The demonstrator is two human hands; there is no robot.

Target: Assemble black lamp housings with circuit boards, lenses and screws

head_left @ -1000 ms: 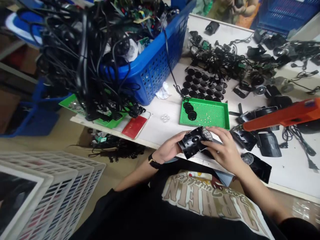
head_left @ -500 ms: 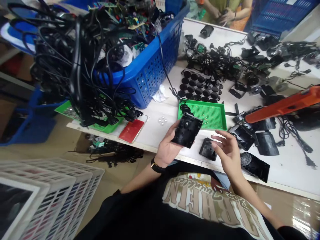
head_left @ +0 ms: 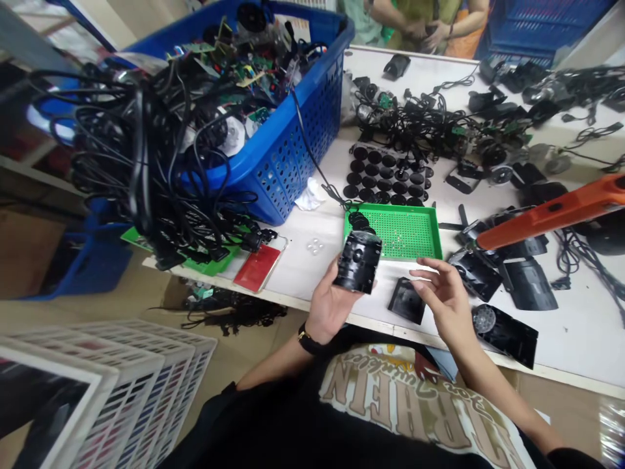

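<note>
My left hand (head_left: 331, 301) grips a black plastic housing (head_left: 357, 261) and holds it up over the near edge of the white table (head_left: 576, 339), in front of the green perforated tray (head_left: 407, 229). My right hand (head_left: 442, 296) hovers empty with fingers spread, just right of a second black plastic piece (head_left: 407, 300) that lies flat on the table. A few black discs (head_left: 360, 221) sit in the tray's left corner.
A blue basket (head_left: 297, 137) stuffed with cables and circuit boards stands at the left. Rows of black discs (head_left: 388, 176), tangled wires and black housings cover the table. An orange tool (head_left: 551, 213) lies at the right. Another person's hands (head_left: 424, 29) work at the far side. White crates (head_left: 122, 384) stand on the floor.
The two black pieces, held together a second ago, are apart: my left hand lifted one up, the other stays on the table, and my right hand let go and opened.
</note>
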